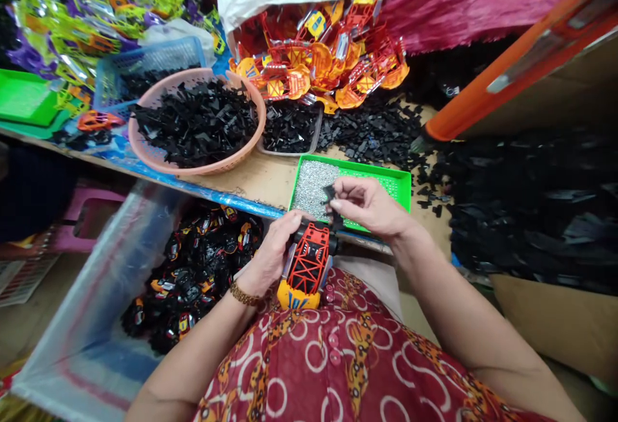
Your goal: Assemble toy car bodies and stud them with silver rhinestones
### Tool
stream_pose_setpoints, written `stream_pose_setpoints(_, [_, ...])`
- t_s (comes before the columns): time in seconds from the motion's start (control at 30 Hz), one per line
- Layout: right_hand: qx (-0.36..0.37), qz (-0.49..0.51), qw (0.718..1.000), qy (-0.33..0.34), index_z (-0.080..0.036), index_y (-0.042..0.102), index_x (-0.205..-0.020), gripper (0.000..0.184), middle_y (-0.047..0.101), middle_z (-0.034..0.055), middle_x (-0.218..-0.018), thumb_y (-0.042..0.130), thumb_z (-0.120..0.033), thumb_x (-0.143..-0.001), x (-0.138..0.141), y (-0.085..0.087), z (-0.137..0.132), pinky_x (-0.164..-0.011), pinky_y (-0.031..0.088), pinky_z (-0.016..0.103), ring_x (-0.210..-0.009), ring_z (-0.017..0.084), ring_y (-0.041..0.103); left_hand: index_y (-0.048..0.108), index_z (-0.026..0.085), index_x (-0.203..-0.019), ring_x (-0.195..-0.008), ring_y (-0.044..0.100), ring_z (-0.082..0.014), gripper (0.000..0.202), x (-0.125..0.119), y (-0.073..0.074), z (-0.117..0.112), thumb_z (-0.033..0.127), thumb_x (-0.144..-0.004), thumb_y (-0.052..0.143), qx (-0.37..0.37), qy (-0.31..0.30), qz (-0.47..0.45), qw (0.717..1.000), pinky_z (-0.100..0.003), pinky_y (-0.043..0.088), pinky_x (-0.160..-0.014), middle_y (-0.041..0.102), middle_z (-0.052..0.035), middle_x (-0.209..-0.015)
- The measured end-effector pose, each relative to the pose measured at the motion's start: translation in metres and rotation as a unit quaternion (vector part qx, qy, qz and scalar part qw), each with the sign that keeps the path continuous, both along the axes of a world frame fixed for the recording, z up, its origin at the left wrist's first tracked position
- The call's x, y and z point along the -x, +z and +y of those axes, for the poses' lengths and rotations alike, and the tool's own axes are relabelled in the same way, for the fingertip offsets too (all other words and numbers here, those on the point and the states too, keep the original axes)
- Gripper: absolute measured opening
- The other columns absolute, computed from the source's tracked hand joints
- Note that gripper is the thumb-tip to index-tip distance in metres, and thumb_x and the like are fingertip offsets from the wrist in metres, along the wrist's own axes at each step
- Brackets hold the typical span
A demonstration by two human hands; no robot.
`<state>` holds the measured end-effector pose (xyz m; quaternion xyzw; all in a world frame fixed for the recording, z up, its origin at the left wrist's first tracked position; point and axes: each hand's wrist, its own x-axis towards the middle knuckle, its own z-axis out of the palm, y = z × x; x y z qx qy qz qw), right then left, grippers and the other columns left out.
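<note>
My left hand (270,256) is closed around a red and yellow toy car body (307,266), held against my lap with its underside up. My right hand (367,204) pinches a small black plastic part (330,194) just above the car's far end. Both hands are right in front of a green tray (400,184) filled with tiny silver screws.
A pink basket (145,149) of black parts, a small clear tub (290,127) and a loose black pile (376,130) lie on the table. Red-orange car shells (318,55) spill from a white bag. A plastic-lined bin (193,267) of finished cars stands at lower left.
</note>
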<state>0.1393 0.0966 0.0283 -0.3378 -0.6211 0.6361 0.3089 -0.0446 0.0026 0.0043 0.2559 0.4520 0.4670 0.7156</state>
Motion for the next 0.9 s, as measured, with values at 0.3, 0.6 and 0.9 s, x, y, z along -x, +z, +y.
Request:
stream_pose_setpoints(0.3, [-0.029, -0.126, 0.983, 0.132, -0.018, 0.058, -0.071, 0.023, 0.053, -0.0035, -0.064, 0.063, -0.034, -0.086, -0.019, 0.014, -0.014, -0.057, 0.038, 0.025, -0.059, 0.009, 0.045, 0.071, 0.018, -0.091, -0.075, 0.056, -0.0141, 0.023, -0.014, 0.002, 0.001, 0.031, -0.074, 0.081, -0.037, -0.047, 0.03, 0.998, -0.024, 0.047, -0.069, 0.064, -0.0015, -0.087])
stream_pose_setpoints(0.6, [-0.119, -0.146, 0.982, 0.003, -0.02, 0.054, -0.072, 0.015, 0.052, -0.0042, -0.062, 0.058, -0.025, -0.086, -0.021, -0.003, -0.036, -0.056, 0.037, 0.025, -0.058, 0.01, 0.045, 0.067, 0.019, -0.082, -0.071, 0.052, -0.0117, 0.025, -0.021, -0.005, 0.001, 0.032, -0.07, 0.085, 0.0, -0.018, 0.012, 1.0, -0.022, 0.044, -0.065, 0.058, 0.0023, -0.079])
stream_pose_setpoints(0.9, [-0.24, -0.192, 0.952, -0.014, -0.021, 0.048, -0.071, 0.016, 0.044, -0.0046, -0.064, 0.056, -0.02, -0.085, -0.023, -0.003, -0.038, -0.059, 0.035, 0.027, -0.062, 0.011, 0.043, 0.062, 0.019, -0.074, -0.07, 0.05, -0.0108, 0.027, -0.023, -0.007, 0.002, 0.031, -0.07, 0.085, 0.006, -0.02, 0.023, 1.0, -0.021, 0.044, -0.063, 0.054, 0.0038, -0.075])
